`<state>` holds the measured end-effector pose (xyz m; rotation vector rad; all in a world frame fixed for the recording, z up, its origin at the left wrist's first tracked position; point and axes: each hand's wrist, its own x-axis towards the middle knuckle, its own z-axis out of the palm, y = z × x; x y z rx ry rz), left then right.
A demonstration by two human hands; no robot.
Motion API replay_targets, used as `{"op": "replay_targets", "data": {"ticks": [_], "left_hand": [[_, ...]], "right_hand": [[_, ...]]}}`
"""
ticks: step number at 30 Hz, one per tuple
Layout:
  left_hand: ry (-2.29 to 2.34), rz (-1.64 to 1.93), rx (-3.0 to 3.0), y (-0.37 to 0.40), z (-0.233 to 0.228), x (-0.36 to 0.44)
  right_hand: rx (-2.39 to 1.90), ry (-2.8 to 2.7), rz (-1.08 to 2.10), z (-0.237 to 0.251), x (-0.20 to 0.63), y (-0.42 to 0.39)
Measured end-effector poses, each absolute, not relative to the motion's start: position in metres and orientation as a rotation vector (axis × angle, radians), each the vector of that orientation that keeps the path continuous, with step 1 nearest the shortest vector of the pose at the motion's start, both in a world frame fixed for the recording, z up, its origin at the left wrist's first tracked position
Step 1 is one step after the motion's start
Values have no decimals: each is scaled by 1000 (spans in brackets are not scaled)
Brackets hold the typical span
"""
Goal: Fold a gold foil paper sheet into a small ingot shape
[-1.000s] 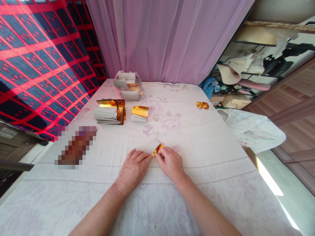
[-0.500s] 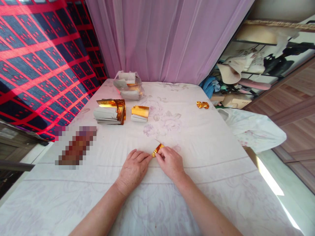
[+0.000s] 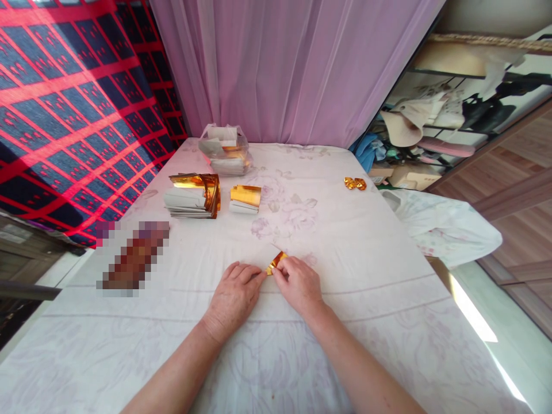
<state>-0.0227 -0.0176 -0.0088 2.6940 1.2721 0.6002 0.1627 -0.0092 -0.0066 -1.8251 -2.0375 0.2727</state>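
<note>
A gold foil (image 3: 276, 263) is being pinched between two hands on a bed (image 3: 345, 241).

The foil is being pressed to the sheet near the bed's middle, fingertips of the left hand (image 3: 235, 296) and right hand (image 3: 297, 284) closed together on it. Foil stacks (image 3: 194, 195) are being kept further up the bed, towards its left edge; folded pieces (image 3: 354, 184) near its right edge.
</note>
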Motion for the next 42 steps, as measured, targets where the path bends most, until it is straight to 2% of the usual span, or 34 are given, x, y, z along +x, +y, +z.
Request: {"op": "replay_targets", "data": {"ticks": [42], "left_hand": [[1300, 557, 2687, -19, -3, -21]], "right_hand": [[-1831, -2005, 339, -5, 163, -9]]}}
